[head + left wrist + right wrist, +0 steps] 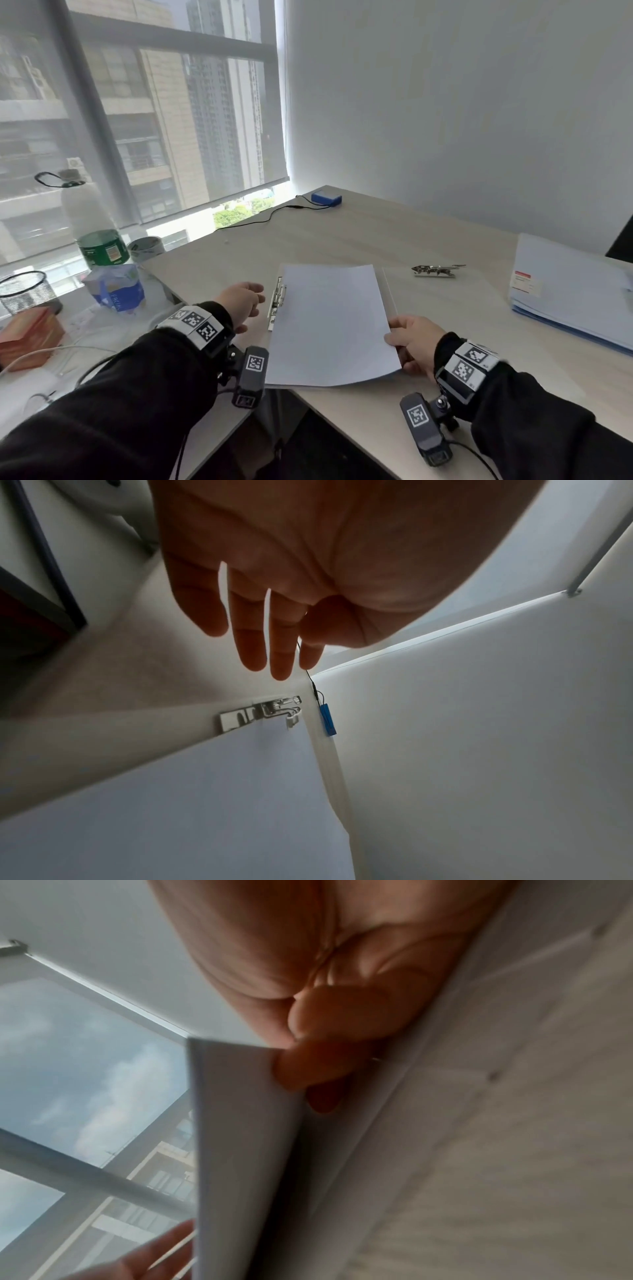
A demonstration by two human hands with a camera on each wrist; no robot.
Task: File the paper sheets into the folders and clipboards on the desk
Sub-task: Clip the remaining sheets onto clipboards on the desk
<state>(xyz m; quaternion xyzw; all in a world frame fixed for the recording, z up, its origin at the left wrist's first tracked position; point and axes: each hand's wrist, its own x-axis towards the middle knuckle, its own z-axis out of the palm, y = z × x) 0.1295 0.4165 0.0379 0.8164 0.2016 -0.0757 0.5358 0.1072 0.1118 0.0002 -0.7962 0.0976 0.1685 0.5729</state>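
A white paper sheet lies over a clear folder whose metal clip runs along its left edge. My right hand pinches the sheet's near right edge, thumb on top and fingers beneath, lifting it a little. My left hand hovers with relaxed, straight fingers just left of the clip and holds nothing. A second metal clip sits on a clear folder cover to the right. A stack of folders and paper lies at the far right.
A blue box with a black cable sits at the desk's far corner. On the left are a bottle, a tissue pack, a mesh cup and a reddish box. The desk's front edge lies just below the sheet.
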